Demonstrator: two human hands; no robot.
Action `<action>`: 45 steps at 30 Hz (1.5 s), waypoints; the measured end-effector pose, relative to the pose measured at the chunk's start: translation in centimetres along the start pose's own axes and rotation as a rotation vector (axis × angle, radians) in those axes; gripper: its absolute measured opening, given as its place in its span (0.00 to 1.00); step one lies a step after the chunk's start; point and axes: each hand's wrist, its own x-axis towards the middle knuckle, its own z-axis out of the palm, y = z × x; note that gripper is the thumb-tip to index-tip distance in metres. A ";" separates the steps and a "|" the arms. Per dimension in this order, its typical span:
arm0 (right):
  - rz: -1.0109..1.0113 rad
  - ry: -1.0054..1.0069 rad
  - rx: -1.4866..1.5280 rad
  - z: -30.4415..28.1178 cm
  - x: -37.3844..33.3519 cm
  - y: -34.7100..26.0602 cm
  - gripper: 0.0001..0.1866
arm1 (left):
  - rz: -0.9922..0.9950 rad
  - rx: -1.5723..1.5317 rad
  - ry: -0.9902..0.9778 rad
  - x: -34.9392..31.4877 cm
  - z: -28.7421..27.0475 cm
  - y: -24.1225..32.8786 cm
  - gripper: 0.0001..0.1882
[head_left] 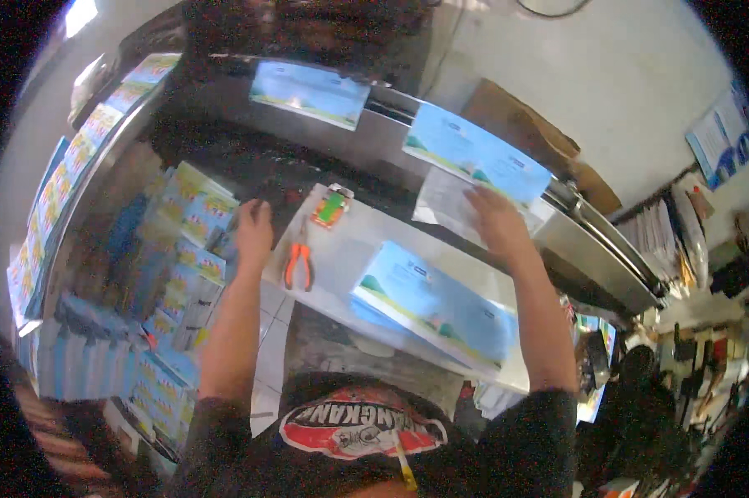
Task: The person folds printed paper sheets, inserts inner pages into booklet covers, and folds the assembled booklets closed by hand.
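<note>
My left hand [255, 234] is raised beside the left end of a white work surface [308, 290]. Its fingers are apart and slightly bent, and nothing shows between them. Just left of it lie stacks of colourful printed booklets [196, 203]. My right hand [500, 224] reaches over the right side, fingers stretched across a white paper sheet [443, 199] below a light blue printed sheet [474, 153]. A pile of similar blue printed covers [428, 299] rests on the work surface between my arms. Orange-handled pliers [298, 261] lie near my left hand.
A small green and orange packet [332, 207] sits beyond the pliers. Another blue sheet [310, 91] rests on the metal machine [391, 170] at the back. Rows of booklets [80, 158] line a shelf at far left. Brown cardboard [519, 116] leans against the wall.
</note>
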 end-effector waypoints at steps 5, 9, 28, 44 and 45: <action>0.133 -0.281 0.158 -3.9 -9.8 -9.9 0.39 | -0.197 0.205 -0.239 -2.7 1.7 1.0 0.26; 0.164 -0.426 0.061 -3.4 -13.7 -13.8 0.41 | -0.094 0.308 -0.227 -2.9 2.4 1.6 0.24; 0.303 -0.334 0.075 -8.5 -10.5 -6.9 0.15 | -0.224 0.231 -0.316 -1.3 2.6 -0.5 0.24; 0.029 0.207 -0.411 -0.3 3.6 5.2 0.28 | -0.174 0.269 -0.273 -1.7 3.2 1.5 0.21; 0.121 0.149 -0.225 0.0 2.4 2.3 0.24 | -0.159 0.309 -0.273 -1.5 3.3 1.3 0.20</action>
